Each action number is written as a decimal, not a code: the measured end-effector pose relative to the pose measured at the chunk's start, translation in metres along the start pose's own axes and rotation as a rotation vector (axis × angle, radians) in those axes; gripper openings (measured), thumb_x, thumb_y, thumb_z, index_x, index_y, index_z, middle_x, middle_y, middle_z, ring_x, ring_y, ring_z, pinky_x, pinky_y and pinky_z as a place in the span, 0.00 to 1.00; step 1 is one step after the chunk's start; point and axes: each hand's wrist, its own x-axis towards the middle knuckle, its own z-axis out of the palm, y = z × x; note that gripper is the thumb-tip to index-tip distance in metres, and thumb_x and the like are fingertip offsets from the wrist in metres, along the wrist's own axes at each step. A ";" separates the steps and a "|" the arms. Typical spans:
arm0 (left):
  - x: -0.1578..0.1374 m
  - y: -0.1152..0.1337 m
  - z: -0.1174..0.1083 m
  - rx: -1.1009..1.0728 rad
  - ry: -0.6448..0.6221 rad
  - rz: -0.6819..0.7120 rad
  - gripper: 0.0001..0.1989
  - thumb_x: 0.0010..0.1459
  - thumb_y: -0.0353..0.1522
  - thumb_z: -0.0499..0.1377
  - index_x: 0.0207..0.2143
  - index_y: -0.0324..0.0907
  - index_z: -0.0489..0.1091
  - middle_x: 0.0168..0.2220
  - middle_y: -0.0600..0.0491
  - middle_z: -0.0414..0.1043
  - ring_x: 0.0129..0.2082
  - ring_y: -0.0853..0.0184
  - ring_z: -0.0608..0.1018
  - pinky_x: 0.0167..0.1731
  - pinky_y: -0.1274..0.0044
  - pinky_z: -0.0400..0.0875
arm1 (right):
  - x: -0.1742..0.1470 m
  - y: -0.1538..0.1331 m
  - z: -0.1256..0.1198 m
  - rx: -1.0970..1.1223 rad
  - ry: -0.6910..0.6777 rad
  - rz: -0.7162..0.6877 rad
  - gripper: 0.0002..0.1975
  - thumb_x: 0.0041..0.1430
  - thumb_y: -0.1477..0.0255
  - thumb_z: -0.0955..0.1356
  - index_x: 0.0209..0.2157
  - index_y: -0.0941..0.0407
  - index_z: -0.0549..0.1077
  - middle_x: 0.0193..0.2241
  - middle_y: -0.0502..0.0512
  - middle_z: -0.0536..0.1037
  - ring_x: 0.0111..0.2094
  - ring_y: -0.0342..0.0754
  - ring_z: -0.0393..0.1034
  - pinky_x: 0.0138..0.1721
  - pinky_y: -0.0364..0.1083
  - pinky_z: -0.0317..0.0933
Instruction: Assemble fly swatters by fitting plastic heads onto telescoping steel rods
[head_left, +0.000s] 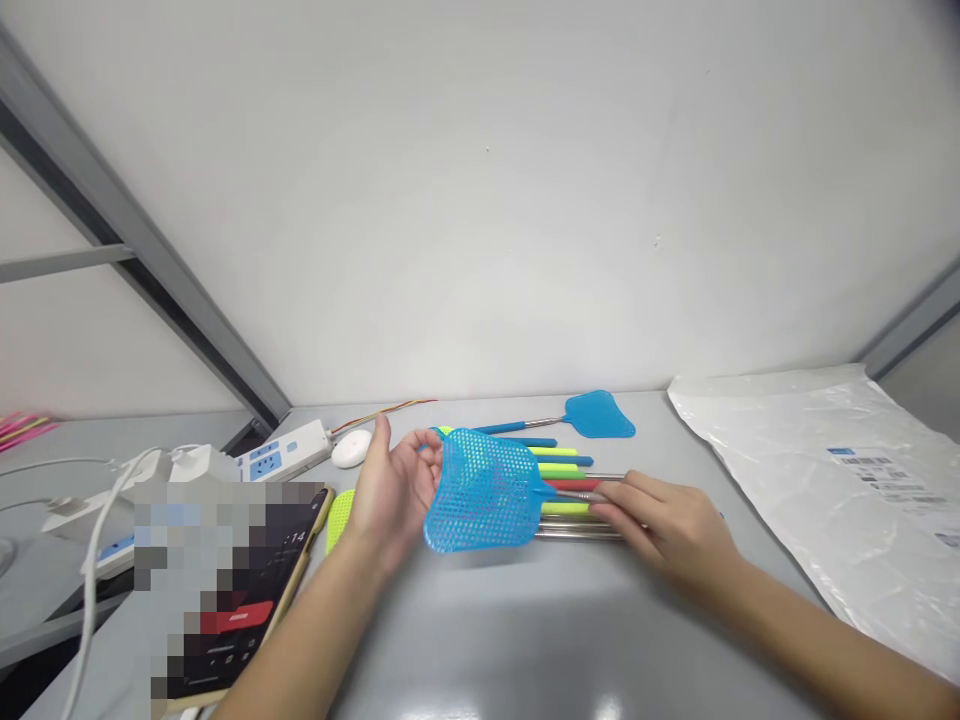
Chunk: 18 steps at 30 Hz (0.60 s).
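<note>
A blue fly swatter point(486, 492) with a perforated head is held up above the grey table, its head pointing left. My right hand point(660, 515) pinches its thin metal shaft. Just left of the swatter's head, my left hand point(397, 490) is raised with the fingers apart and the palm turned toward it; some fingertips are hidden behind the mesh. Behind and beneath lie several more swatters with green, blue, red and yellow handles point(559, 470) and silver shafts. Another blue swatter point(598, 414) lies farther back, its head to the right.
A white plastic mailing bag point(810, 480) covers the table's right side. On the left are a white power strip point(289, 450) with plugs and cables, a small white rounded device point(351, 449) and a phone point(262, 600), partly pixelated. Behind the table point(525, 630) rises a white wall.
</note>
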 end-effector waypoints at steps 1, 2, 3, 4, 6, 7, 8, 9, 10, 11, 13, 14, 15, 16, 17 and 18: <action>0.000 -0.010 0.003 -0.084 0.064 0.038 0.18 0.59 0.47 0.48 0.29 0.42 0.59 0.22 0.57 0.62 0.20 0.71 0.68 0.22 0.78 0.65 | 0.001 0.001 0.000 0.007 0.004 0.027 0.12 0.67 0.68 0.61 0.40 0.54 0.75 0.24 0.48 0.71 0.22 0.39 0.64 0.24 0.41 0.51; -0.001 -0.021 0.006 -0.140 0.126 0.076 0.14 0.58 0.43 0.51 0.28 0.43 0.57 0.21 0.59 0.59 0.19 0.73 0.67 0.21 0.80 0.64 | 0.001 0.002 0.000 0.013 0.005 0.055 0.12 0.67 0.67 0.61 0.39 0.54 0.75 0.24 0.48 0.71 0.22 0.39 0.64 0.24 0.41 0.52; -0.003 -0.034 0.010 -0.181 0.172 0.106 0.11 0.56 0.39 0.52 0.26 0.43 0.55 0.20 0.61 0.56 0.17 0.75 0.63 0.19 0.82 0.60 | 0.002 0.003 0.001 0.015 0.003 0.079 0.12 0.68 0.67 0.60 0.38 0.55 0.74 0.24 0.48 0.71 0.22 0.39 0.64 0.24 0.40 0.52; -0.006 -0.047 0.015 -0.207 0.165 0.091 0.11 0.55 0.36 0.54 0.26 0.43 0.53 0.19 0.62 0.54 0.16 0.76 0.60 0.17 0.84 0.57 | 0.003 0.004 0.001 0.013 -0.002 0.099 0.13 0.68 0.67 0.60 0.38 0.55 0.74 0.24 0.49 0.72 0.22 0.39 0.65 0.24 0.40 0.52; -0.013 -0.072 0.023 -0.187 0.112 -0.023 0.12 0.52 0.34 0.55 0.25 0.44 0.50 0.19 0.63 0.50 0.13 0.78 0.53 0.14 0.85 0.46 | 0.003 0.004 0.002 -0.003 -0.019 0.122 0.13 0.68 0.67 0.59 0.37 0.55 0.73 0.25 0.49 0.72 0.23 0.39 0.66 0.24 0.40 0.53; -0.018 -0.083 0.027 -0.145 0.048 -0.072 0.12 0.51 0.33 0.55 0.26 0.43 0.50 0.20 0.63 0.50 0.14 0.78 0.52 0.14 0.84 0.44 | 0.002 0.004 0.002 -0.013 -0.030 0.126 0.13 0.68 0.67 0.59 0.38 0.55 0.73 0.26 0.49 0.72 0.23 0.39 0.66 0.24 0.40 0.53; -0.022 -0.091 0.030 -0.094 -0.038 -0.101 0.10 0.52 0.33 0.55 0.27 0.44 0.52 0.21 0.63 0.51 0.14 0.79 0.51 0.14 0.84 0.43 | 0.002 0.003 0.003 -0.024 -0.041 0.124 0.13 0.68 0.67 0.59 0.39 0.55 0.73 0.27 0.49 0.72 0.24 0.40 0.66 0.23 0.40 0.53; -0.025 -0.098 0.032 -0.044 -0.088 -0.103 0.10 0.55 0.36 0.55 0.29 0.44 0.54 0.21 0.63 0.51 0.14 0.79 0.50 0.14 0.84 0.43 | 0.001 0.002 0.004 -0.033 -0.051 0.120 0.13 0.68 0.68 0.58 0.41 0.55 0.72 0.27 0.50 0.72 0.24 0.40 0.66 0.23 0.41 0.53; -0.028 -0.101 0.034 0.005 -0.136 -0.093 0.11 0.57 0.39 0.54 0.31 0.44 0.56 0.22 0.63 0.51 0.15 0.79 0.50 0.15 0.83 0.44 | 0.001 0.000 0.005 -0.039 -0.058 0.113 0.12 0.68 0.68 0.58 0.42 0.55 0.72 0.28 0.50 0.72 0.24 0.40 0.66 0.23 0.41 0.53; -0.031 -0.103 0.035 0.048 -0.164 -0.073 0.13 0.59 0.43 0.52 0.33 0.43 0.58 0.23 0.62 0.52 0.15 0.79 0.50 0.15 0.83 0.44 | 0.000 -0.002 0.006 -0.045 -0.060 0.104 0.12 0.68 0.69 0.58 0.44 0.55 0.71 0.29 0.50 0.73 0.24 0.40 0.66 0.24 0.41 0.53; -0.034 -0.102 0.035 0.125 -0.177 -0.026 0.18 0.61 0.49 0.49 0.36 0.43 0.60 0.24 0.61 0.52 0.16 0.78 0.51 0.16 0.83 0.46 | -0.001 -0.008 0.008 -0.052 -0.062 0.080 0.12 0.68 0.71 0.58 0.45 0.55 0.71 0.30 0.50 0.73 0.25 0.40 0.67 0.24 0.41 0.54; -0.036 -0.101 0.036 0.158 -0.173 -0.010 0.19 0.61 0.50 0.49 0.37 0.43 0.61 0.24 0.61 0.52 0.17 0.78 0.51 0.16 0.82 0.46 | -0.001 -0.011 0.009 -0.059 -0.060 0.063 0.12 0.68 0.71 0.58 0.46 0.55 0.70 0.31 0.51 0.74 0.26 0.41 0.67 0.25 0.41 0.54; -0.037 -0.099 0.036 0.188 -0.170 0.005 0.19 0.61 0.50 0.50 0.38 0.43 0.62 0.24 0.61 0.51 0.17 0.78 0.51 0.17 0.82 0.47 | -0.001 -0.013 0.010 -0.068 -0.053 0.042 0.12 0.68 0.72 0.59 0.46 0.55 0.70 0.31 0.51 0.74 0.26 0.41 0.68 0.25 0.41 0.55; -0.038 -0.097 0.036 0.213 -0.167 0.017 0.19 0.60 0.49 0.52 0.38 0.43 0.63 0.23 0.61 0.51 0.18 0.77 0.51 0.17 0.81 0.47 | -0.001 -0.016 0.010 -0.080 -0.047 0.020 0.11 0.67 0.72 0.59 0.46 0.55 0.70 0.31 0.51 0.74 0.27 0.41 0.68 0.26 0.41 0.55; -0.039 -0.096 0.036 0.233 -0.166 0.027 0.18 0.59 0.48 0.54 0.38 0.43 0.63 0.23 0.61 0.49 0.18 0.77 0.50 0.18 0.81 0.47 | -0.001 -0.018 0.011 -0.093 -0.037 -0.002 0.11 0.67 0.73 0.59 0.45 0.56 0.71 0.30 0.51 0.75 0.27 0.42 0.68 0.26 0.42 0.55; -0.040 -0.096 0.037 0.241 -0.162 0.028 0.18 0.58 0.48 0.54 0.38 0.43 0.63 0.23 0.61 0.49 0.18 0.76 0.50 0.18 0.81 0.47 | 0.000 -0.020 0.012 -0.106 -0.023 -0.023 0.11 0.67 0.73 0.60 0.45 0.56 0.71 0.30 0.51 0.75 0.27 0.42 0.68 0.26 0.42 0.54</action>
